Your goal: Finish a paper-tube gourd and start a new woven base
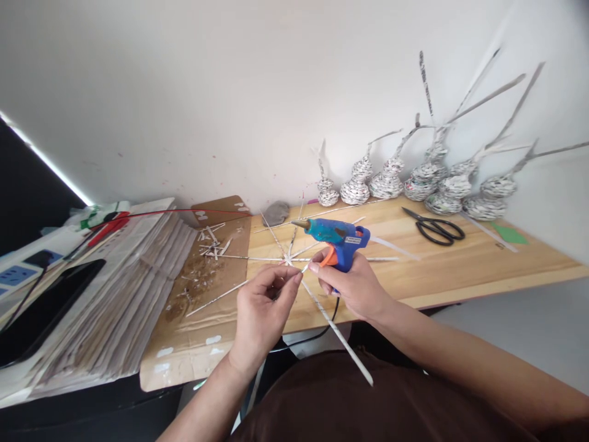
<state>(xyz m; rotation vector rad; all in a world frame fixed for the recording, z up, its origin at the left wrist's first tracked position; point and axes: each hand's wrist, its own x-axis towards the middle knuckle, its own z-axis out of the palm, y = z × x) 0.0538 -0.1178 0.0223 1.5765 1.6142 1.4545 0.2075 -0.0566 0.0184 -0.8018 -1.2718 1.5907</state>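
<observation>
A blue glue gun (335, 236) with an orange trigger is in my right hand (352, 279), its nozzle pointing left. My right thumb also meets a thin white paper piece (304, 268) near my left fingertips. My left hand (264, 304) is closed in a pinch on that small piece, over the near side of a star of rolled paper sticks (289, 258). The sticks cross at a centre on the wooden board and spread outward. One long paper stick (340, 334) runs from beneath my hands toward my lap.
Several woven paper gourds (354, 187) line the wall at the back right. Black scissors (435, 227) lie in front of them. At left are a stack of paper (124, 294), a phone (50, 310), a power strip (21, 273) and cardboard (193, 344) with paper scraps.
</observation>
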